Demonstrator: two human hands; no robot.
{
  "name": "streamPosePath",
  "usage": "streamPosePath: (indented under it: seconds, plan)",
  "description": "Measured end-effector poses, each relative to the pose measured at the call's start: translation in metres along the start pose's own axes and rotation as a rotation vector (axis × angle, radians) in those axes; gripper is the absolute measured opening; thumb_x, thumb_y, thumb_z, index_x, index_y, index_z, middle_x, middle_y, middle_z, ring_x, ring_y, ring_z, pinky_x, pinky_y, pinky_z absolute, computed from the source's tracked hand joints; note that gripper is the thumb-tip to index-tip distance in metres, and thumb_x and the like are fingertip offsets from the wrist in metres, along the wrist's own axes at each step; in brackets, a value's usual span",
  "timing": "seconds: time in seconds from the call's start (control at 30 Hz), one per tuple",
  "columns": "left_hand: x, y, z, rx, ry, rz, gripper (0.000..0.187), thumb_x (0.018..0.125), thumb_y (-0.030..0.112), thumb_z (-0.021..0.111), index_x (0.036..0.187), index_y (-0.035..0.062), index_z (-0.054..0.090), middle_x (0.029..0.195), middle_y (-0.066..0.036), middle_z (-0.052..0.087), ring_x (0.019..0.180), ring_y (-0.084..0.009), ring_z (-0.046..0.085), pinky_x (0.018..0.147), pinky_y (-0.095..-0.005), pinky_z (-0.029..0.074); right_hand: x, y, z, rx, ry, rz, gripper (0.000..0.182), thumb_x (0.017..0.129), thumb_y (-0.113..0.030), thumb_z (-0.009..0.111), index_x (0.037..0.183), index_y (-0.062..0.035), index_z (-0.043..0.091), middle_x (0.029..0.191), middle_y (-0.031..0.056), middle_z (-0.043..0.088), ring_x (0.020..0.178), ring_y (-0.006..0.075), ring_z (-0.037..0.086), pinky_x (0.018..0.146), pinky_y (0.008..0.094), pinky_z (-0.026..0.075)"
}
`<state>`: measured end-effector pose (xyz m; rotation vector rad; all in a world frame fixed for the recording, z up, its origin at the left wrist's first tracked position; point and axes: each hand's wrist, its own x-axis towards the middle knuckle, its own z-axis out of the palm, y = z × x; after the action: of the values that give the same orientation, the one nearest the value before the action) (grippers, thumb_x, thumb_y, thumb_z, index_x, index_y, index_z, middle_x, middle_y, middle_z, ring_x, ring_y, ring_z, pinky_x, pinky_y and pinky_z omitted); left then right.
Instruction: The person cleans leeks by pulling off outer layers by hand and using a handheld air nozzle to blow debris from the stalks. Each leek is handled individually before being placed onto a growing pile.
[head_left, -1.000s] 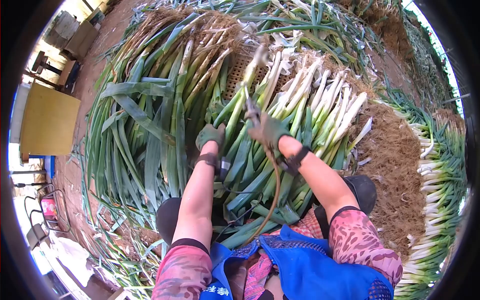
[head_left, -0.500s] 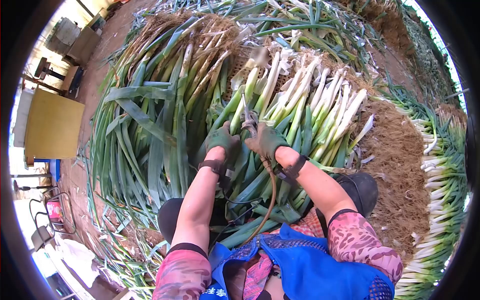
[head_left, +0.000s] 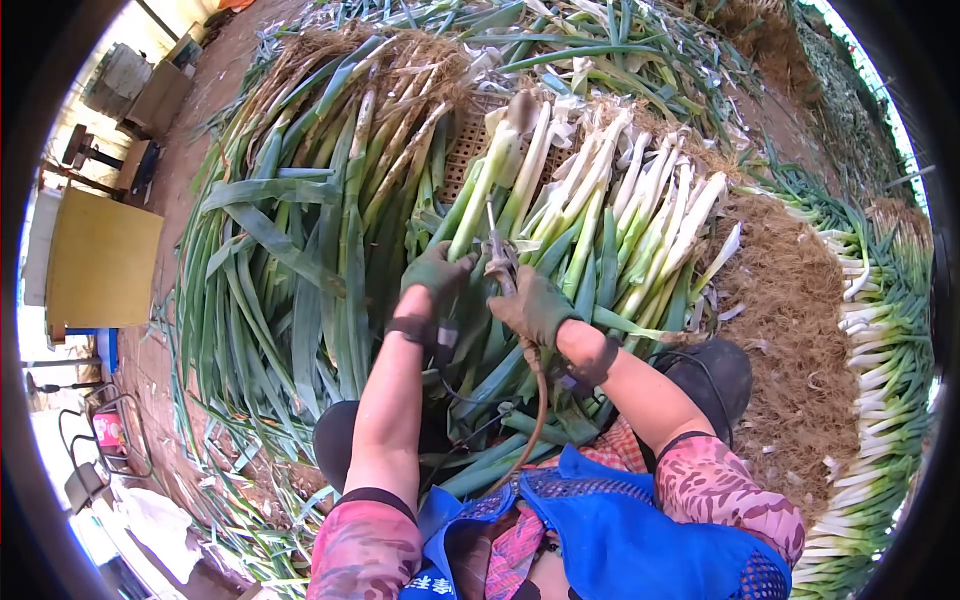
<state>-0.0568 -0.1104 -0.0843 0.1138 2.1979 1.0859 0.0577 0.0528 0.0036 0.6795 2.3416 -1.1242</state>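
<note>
My left hand [head_left: 438, 274], in a green glove, is closed round the stalk of a leek [head_left: 487, 188]. The leek's white end points up and away from me, its root end blurred. Just right of it, my right hand [head_left: 533, 305], gloved too, grips a metal spray gun [head_left: 501, 262] with a brown hose [head_left: 541, 390] running down towards my lap. The gun's thin nozzle points at the leek. Peeled white leeks [head_left: 600, 190] lie to the right, and uncleaned leeks with brown roots [head_left: 375, 130] are piled to the left.
A perforated crate [head_left: 466, 150] shows beneath the leeks. On the right are a mass of brown roots [head_left: 785, 350] and a long row of leeks [head_left: 875, 400]. Leaf scraps [head_left: 640, 60] lie beyond. A yellow board [head_left: 105, 262] and a metal-framed chair [head_left: 110, 435] stand at the left.
My left hand has shifted slightly left, and the leek in it now shows more fully, tilted beside the nozzle. The gun and my right hand have stayed almost in place.
</note>
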Motion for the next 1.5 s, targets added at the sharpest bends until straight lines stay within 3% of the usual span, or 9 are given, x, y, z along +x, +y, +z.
streamPosePath:
  seconds: [0.13,0.2,0.37,0.53,0.6,0.8,0.93,1.07,1.5]
  plan:
    - [-0.003,-0.001,-0.022,-0.294,-0.134,0.039,0.04,0.091,0.029,0.076,0.12,0.0028,0.068,0.095,-0.003,0.07,0.083,-0.0098,0.062,0.075,-0.0275,0.051,0.039,-0.006,0.001,0.096,0.077,-0.034,0.06,0.077,-0.033,0.069,0.119,0.0078,0.059,0.107,0.0299,0.069,0.105,0.042,0.067,0.093,0.0424,0.053]
    - [0.014,-0.028,-0.014,-0.444,-0.192,0.067,0.039,0.091,0.028,0.077,0.12,0.0031,0.068,0.094,-0.003,0.07,0.083,-0.0098,0.061,0.075,-0.0276,0.051,0.057,-0.025,-0.024,0.094,0.063,-0.044,0.055,0.076,-0.037,0.069,0.106,0.0089,0.062,0.082,0.0221,0.07,0.072,0.0314,0.072,0.071,0.0391,0.058]
    - [0.015,-0.038,0.004,0.128,-0.007,-0.041,0.053,0.087,0.04,0.075,0.122,0.0014,0.066,0.098,-0.01,0.072,0.085,-0.0178,0.065,0.079,-0.0348,0.052,0.145,-0.014,-0.054,-0.13,0.204,-0.116,0.051,0.078,-0.039,0.067,0.093,0.0094,0.069,0.083,0.0232,0.071,0.079,0.0338,0.072,0.076,0.0407,0.056]
    - [0.03,-0.064,0.006,-0.072,-0.139,-0.021,0.052,0.09,0.039,0.068,0.127,0.0016,0.064,0.107,-0.016,0.072,0.096,-0.0255,0.068,0.086,-0.0375,0.052,0.147,-0.019,-0.06,-0.351,0.105,-0.16,0.053,0.077,-0.041,0.066,0.094,0.0093,0.069,0.087,0.0251,0.071,0.084,0.0358,0.072,0.08,0.0421,0.055]
    - [0.063,-0.111,0.018,-0.396,-0.245,-0.01,0.04,0.097,0.031,0.064,0.123,0.0005,0.065,0.107,-0.011,0.069,0.09,-0.0179,0.064,0.084,-0.0352,0.051,0.158,-0.008,-0.059,-0.243,0.175,-0.16,0.054,0.076,-0.041,0.067,0.099,0.0077,0.069,0.09,0.0271,0.07,0.087,0.0372,0.071,0.081,0.042,0.055]
    - [0.064,-0.135,-0.005,0.134,-0.1,0.417,0.057,0.1,0.056,0.052,0.113,0.0021,0.066,0.085,-0.014,0.067,0.077,-0.0243,0.06,0.075,-0.0385,0.05,0.093,-0.011,-0.035,-0.163,-0.074,-0.197,0.059,0.081,-0.038,0.066,0.126,0.0001,0.055,0.08,0.0173,0.07,0.076,0.0299,0.072,0.071,0.0423,0.058]
    - [0.059,-0.119,-0.008,-0.003,-0.256,0.254,0.058,0.102,0.055,0.047,0.12,0.0025,0.063,0.1,-0.016,0.068,0.083,-0.0243,0.06,0.081,-0.0367,0.05,0.046,0.003,0.004,-0.418,-0.083,-0.068,0.061,0.079,-0.033,0.063,0.136,-0.0095,0.056,0.112,0.0248,0.069,0.093,0.0366,0.072,0.089,0.0418,0.056]
    - [0.076,-0.144,-0.008,0.027,-0.343,0.325,0.052,0.102,0.045,0.054,0.132,0.003,0.06,0.119,-0.001,0.064,0.109,-0.0114,0.058,0.102,-0.0294,0.045,0.064,-0.016,-0.031,-0.093,0.039,-0.049,0.052,0.076,-0.034,0.066,0.116,0.0001,0.065,0.101,0.026,0.071,0.092,0.0375,0.072,0.086,0.0417,0.056]
    - [0.059,-0.125,0.001,-0.554,-0.478,0.046,0.054,0.097,0.048,0.061,0.119,-0.0005,0.067,0.102,-0.001,0.067,0.095,-0.0091,0.059,0.09,-0.0247,0.046,0.179,-0.014,-0.073,-0.289,0.207,-0.108,0.054,0.074,-0.04,0.068,0.1,0.007,0.07,0.087,0.026,0.071,0.086,0.0364,0.071,0.081,0.0411,0.055]
